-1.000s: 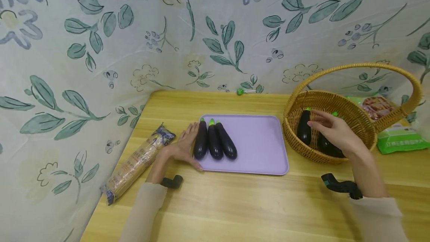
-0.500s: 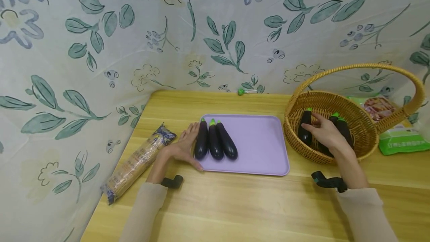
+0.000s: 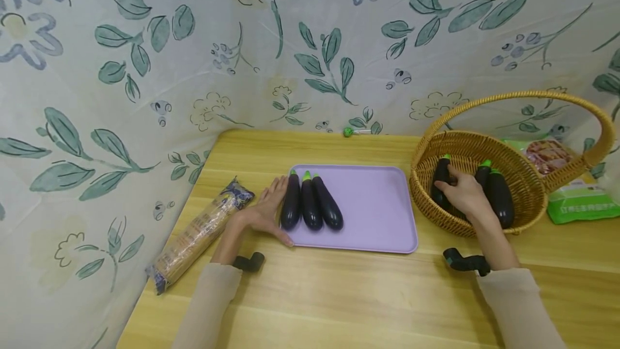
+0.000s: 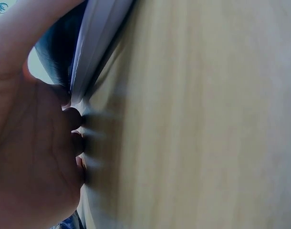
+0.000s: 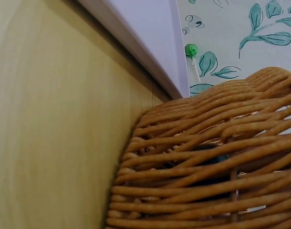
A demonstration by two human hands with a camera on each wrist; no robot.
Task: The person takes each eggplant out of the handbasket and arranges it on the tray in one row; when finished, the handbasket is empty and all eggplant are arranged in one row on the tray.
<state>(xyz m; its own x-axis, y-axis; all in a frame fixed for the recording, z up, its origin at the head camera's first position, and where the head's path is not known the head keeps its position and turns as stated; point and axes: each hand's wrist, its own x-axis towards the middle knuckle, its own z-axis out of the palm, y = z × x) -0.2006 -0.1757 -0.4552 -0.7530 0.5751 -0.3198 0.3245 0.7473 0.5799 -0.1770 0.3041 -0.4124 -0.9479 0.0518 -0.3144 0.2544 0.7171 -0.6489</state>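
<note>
In the head view, three dark eggplants lie side by side at the left of a lilac tray. My left hand rests with spread fingers against the tray's left edge, thumb at its front corner; the left wrist view shows the palm beside the tray wall. Inside the wicker basket, my right hand grips the leftmost eggplant, thumb and fingers on either side of it. Two more eggplants lie right of that hand. Basket weave hides the right fingers in the right wrist view.
The basket's tall handle arches over its opening. A packet of noodle-like sticks lies left of my left arm. Behind the basket sits a green food bag. A green lollipop lies at the table's back edge, by the patterned cloth.
My right hand has moved left and closed round the leftmost eggplant, uncovering the two eggplants on its right. My left hand and the tray have stayed put.
</note>
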